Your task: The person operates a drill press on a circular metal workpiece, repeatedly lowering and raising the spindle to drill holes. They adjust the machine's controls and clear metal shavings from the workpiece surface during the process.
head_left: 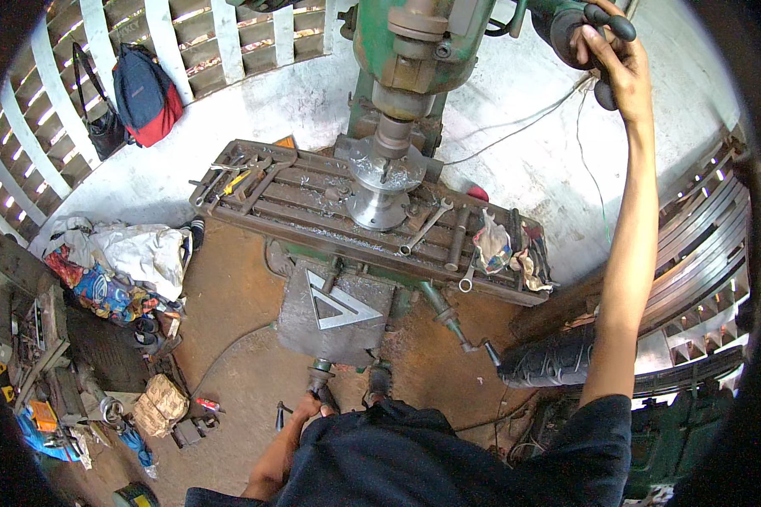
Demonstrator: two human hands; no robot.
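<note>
Head view: observed right hand (619, 68) clamped on black-knobbed handwheel (564, 38), right of machine head (414, 46). Noted long axis of upper knob (621, 28) running rightward and slightly down; noted lower knob (604, 95) pointing downward, beside palm. Located flanged metal workpiece (374, 209) on counter (289, 208), with axis near upright, well below and left of right hand. Saw left hand (309, 408) at lower crank (320, 377); could not tell its closure.

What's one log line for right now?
left hand: at low handle; right hand: on black-knobbed handle; spindle: above round metal part; shavings: on part; table: wrenches
</note>
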